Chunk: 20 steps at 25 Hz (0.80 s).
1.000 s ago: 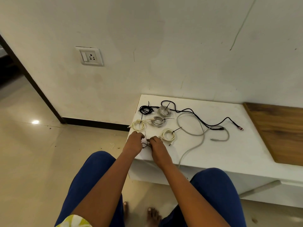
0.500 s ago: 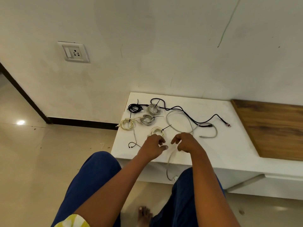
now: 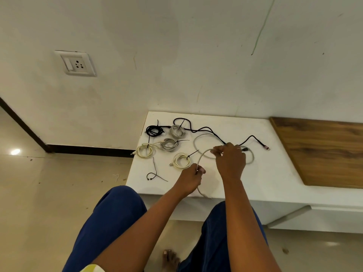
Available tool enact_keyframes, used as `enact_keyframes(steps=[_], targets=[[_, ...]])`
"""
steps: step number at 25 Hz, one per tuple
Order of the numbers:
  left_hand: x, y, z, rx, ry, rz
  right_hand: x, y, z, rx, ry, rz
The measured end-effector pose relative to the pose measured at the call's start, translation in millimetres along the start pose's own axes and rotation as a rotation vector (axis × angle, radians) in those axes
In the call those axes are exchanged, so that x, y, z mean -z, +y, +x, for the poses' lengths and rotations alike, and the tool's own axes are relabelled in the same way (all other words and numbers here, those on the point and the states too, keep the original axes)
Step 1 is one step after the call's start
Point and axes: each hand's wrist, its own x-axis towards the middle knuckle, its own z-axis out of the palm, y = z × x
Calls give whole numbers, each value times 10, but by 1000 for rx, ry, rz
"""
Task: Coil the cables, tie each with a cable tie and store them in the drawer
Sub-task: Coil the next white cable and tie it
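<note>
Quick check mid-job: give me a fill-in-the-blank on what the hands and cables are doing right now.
1. Both the left hand and the right hand hold the long ____ uncoiled cable.
2. The number of coiled, tied cables on the white table is ____.
3. The loose black cable tie lies on the table, to the ____ of the left hand.

Missing words: grey; five; left

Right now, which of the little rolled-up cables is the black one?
The black coil at the far left corner of the white tabletop, next to a grey coil. The other four coils are grey or cream.
</note>
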Motion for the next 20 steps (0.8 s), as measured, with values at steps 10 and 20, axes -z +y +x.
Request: enact_keyframes(steps=[10, 20], targets=[[680, 404, 8, 140, -188, -1178, 4, -3, 45, -259, 93, 291], [1174, 535, 91, 114, -401, -1385, -129, -183, 54, -150, -68, 630]])
